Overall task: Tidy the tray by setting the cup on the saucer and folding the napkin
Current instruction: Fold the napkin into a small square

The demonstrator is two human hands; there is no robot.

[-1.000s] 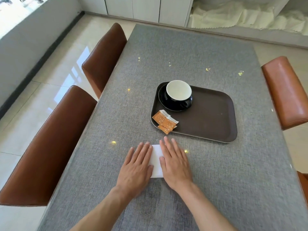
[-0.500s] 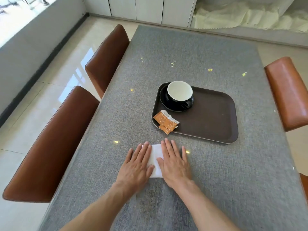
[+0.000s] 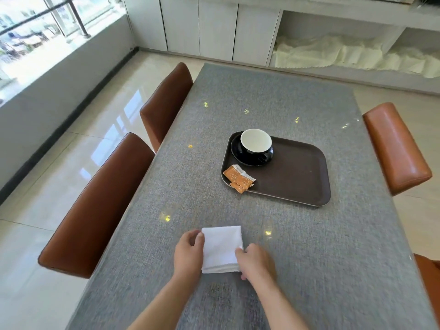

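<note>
A white napkin, folded into a small square, lies on the grey table in front of me. My left hand pinches its left edge and my right hand grips its lower right corner. Beyond it a black cup with a white inside stands on a black saucer in the far left corner of a brown tray.
Orange packets lie on the tray's near left corner. Brown chairs stand at the left and far left, an orange one at the right. White cabinets line the far wall.
Both hands lifted off the napkin's top, slid apart to its sides and curled onto its edges, uncovering the folded square. The camera tilted up.
</note>
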